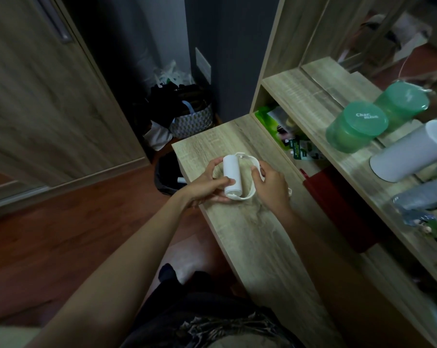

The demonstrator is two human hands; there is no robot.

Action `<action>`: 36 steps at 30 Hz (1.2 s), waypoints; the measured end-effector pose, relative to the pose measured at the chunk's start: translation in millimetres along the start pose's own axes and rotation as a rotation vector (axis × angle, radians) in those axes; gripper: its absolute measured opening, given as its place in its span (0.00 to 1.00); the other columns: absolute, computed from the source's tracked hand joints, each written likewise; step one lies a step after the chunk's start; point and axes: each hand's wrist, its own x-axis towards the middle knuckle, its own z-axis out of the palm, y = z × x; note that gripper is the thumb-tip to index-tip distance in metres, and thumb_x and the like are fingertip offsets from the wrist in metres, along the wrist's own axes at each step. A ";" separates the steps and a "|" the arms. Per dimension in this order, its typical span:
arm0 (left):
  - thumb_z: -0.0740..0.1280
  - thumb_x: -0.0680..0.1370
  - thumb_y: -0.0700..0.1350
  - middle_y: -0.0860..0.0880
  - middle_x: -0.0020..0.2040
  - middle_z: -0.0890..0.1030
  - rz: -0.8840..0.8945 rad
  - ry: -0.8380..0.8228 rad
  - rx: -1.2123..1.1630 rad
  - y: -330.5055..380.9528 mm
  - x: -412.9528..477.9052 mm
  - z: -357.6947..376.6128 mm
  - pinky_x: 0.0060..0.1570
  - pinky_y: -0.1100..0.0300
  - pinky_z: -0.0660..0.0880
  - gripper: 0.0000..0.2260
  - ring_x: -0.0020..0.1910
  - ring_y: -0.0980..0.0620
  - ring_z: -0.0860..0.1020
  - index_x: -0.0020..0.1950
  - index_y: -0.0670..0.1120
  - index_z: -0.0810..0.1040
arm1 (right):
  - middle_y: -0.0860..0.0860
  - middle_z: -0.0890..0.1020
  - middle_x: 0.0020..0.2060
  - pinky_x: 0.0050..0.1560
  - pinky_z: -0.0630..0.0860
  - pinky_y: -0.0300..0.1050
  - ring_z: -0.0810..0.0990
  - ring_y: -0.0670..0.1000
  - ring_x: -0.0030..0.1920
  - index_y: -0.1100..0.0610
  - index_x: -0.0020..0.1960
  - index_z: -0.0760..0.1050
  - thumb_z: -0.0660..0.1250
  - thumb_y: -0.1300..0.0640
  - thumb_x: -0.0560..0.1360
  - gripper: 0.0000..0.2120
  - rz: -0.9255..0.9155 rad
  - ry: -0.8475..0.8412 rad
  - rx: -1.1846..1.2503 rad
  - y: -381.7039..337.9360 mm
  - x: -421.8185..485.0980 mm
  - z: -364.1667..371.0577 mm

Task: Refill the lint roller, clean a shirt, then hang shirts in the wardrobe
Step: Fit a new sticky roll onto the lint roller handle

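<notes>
A white lint roller (247, 162) with a white refill roll (232, 173) in its loop-shaped frame is held just above the wooden desk (250, 227). My left hand (207, 185) grips the roll from the left, thumb across its lower end. My right hand (271, 183) holds the frame's right side, fingers curled round the white band. The wardrobe door (49, 96) stands at the left. No shirt is in view.
A patterned basket of bags and clothes (192, 116) and a black bin (167, 175) stand on the floor beyond the desk's end. The shelf (312, 101) at right carries a green jar (355, 126) and a white cylinder (410, 153); packets (287, 131) and a red item (337, 204) lie beneath.
</notes>
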 end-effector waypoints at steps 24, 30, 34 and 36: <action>0.73 0.73 0.44 0.42 0.45 0.81 0.097 0.119 0.175 4.4 -4.8 12.5 0.29 0.61 0.77 0.32 0.32 0.54 0.82 0.69 0.57 0.58 | 0.56 0.81 0.32 0.35 0.71 0.46 0.77 0.53 0.33 0.60 0.44 0.80 0.59 0.51 0.79 0.16 0.117 0.103 0.003 -7.1 8.8 9.1; 0.74 0.73 0.43 0.38 0.51 0.80 0.099 0.108 0.214 -0.1 -5.6 9.8 0.31 0.55 0.80 0.32 0.37 0.48 0.82 0.68 0.58 0.59 | 0.57 0.82 0.34 0.37 0.75 0.49 0.79 0.55 0.34 0.62 0.40 0.80 0.59 0.51 0.78 0.18 0.142 0.090 -0.023 -4.7 9.5 18.6; 0.73 0.73 0.42 0.38 0.53 0.79 0.080 0.099 0.218 4.3 -7.7 6.5 0.28 0.59 0.78 0.31 0.36 0.49 0.82 0.69 0.58 0.59 | 0.57 0.83 0.35 0.39 0.76 0.49 0.79 0.56 0.36 0.62 0.39 0.80 0.59 0.51 0.78 0.19 0.198 0.072 -0.008 -6.6 12.4 24.7; 0.73 0.73 0.42 0.38 0.53 0.80 0.083 0.100 0.258 4.6 -7.5 4.3 0.28 0.60 0.77 0.32 0.35 0.50 0.82 0.69 0.58 0.58 | 0.57 0.83 0.35 0.40 0.76 0.48 0.79 0.56 0.37 0.62 0.39 0.80 0.59 0.51 0.78 0.19 0.230 0.058 -0.004 -7.6 14.2 26.5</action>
